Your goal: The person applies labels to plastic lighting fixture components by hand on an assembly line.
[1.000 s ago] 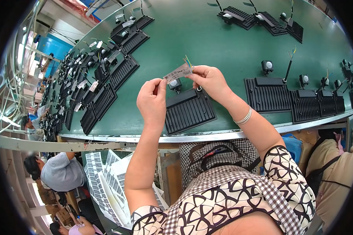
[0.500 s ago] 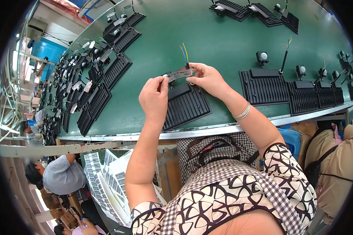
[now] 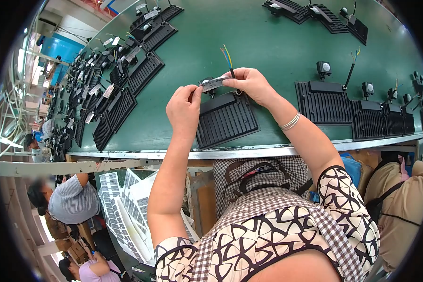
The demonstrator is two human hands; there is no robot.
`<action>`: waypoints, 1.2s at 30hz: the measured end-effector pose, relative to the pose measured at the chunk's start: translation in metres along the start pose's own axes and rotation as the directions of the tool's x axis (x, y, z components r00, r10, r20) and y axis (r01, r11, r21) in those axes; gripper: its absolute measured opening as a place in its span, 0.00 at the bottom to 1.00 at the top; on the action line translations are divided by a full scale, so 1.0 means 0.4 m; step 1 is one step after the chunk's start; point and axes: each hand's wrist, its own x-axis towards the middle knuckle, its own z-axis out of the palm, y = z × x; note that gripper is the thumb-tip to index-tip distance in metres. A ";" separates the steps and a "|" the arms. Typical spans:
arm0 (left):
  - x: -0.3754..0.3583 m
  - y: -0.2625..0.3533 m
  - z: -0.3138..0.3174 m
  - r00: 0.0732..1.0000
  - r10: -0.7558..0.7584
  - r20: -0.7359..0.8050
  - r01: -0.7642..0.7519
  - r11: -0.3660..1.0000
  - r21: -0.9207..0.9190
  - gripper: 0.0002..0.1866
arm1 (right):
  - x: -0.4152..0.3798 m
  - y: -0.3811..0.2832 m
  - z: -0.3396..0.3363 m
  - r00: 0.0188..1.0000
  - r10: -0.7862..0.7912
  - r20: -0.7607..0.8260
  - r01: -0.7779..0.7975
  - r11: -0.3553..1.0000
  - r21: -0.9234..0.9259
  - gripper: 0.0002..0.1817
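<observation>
A narrow printed label is stretched between my two hands. My left hand pinches its left end between thumb and fingertips. At the other end, my right hand grips the label close to a short black cable with loose coloured wires standing up. Just below lies a black finned floodlight, flat on the green table with its ribbed back up. Its sensor head is partly covered by the label and my left fingers.
More floodlights lie in a row on the right, with others at the far edge. Many tagged ones crowd the left. Label sheets rest below the green table. Other people sit at lower left.
The label has gone from bowed to straighter, and more of the sensor head shows behind it. Both hands keep their hold. The whole view has shifted slightly.
</observation>
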 end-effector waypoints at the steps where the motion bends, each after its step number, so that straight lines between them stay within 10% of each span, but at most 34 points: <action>1: 0.001 -0.001 0.000 1.000 -0.002 0.000 0.002 1.000 0.001 0.07 | -0.003 -0.005 0.001 1.000 -0.002 -0.014 0.002 1.000 -0.004 0.16; 15: 0.017 -0.014 0.025 0.998 -0.039 -0.055 0.041 0.999 0.034 0.10 | -0.026 0.013 0.077 0.938 -0.150 -0.311 0.166 0.986 0.024 0.10; 21: -0.035 -0.078 -0.070 0.931 -0.360 -0.059 0.352 0.930 -0.107 0.11 | -0.013 0.040 0.071 0.886 -0.156 -0.437 0.244 0.958 0.153 0.10; 25: -0.200 0.034 -0.031 0.916 0.136 0.376 -0.253 0.926 0.280 0.27 | -0.030 0.079 0.086 0.932 -0.181 -0.315 0.189 0.982 -0.003 0.22; 28: -0.205 0.003 -0.035 0.880 0.075 0.469 -0.287 0.871 0.398 0.35 | -0.065 0.088 0.077 0.893 -0.269 -0.362 0.228 0.962 -0.152 0.30; 36: -0.081 -0.238 -0.243 0.980 -0.189 0.068 0.096 0.738 0.668 0.33 | -0.195 0.051 0.149 0.939 -0.237 -0.248 0.213 0.970 -0.121 0.12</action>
